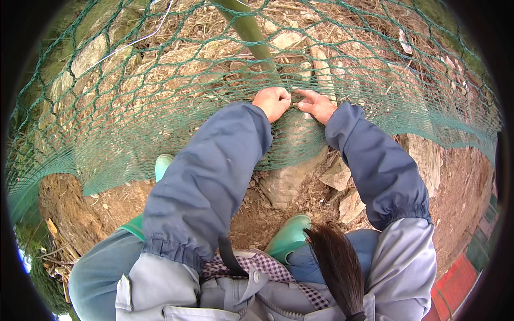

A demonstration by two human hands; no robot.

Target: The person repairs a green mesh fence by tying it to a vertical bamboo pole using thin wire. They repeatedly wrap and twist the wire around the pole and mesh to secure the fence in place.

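A green mesh net [187, 123] spreads in front of me, wide-meshed at the far side and bunched finer toward me. My left hand [273, 103] is closed at the gathered part of the net, its fingers curled around the strands. Close by on the right, my right hand [318, 106] points its fingers toward the left one, forefinger and thumb apart, touching the net. Just beyond both hands, a green bamboo pole [249, 35] slants down to the ground. Any small item inside the left fingers is hidden.
Beneath the net lie stones and dry stalks. A large flat rock [286, 184] sits between my arms and my green boots [289, 235]. Thin pale wire [134, 43] crosses the net at upper left. Something red [455, 283] shows at lower right.
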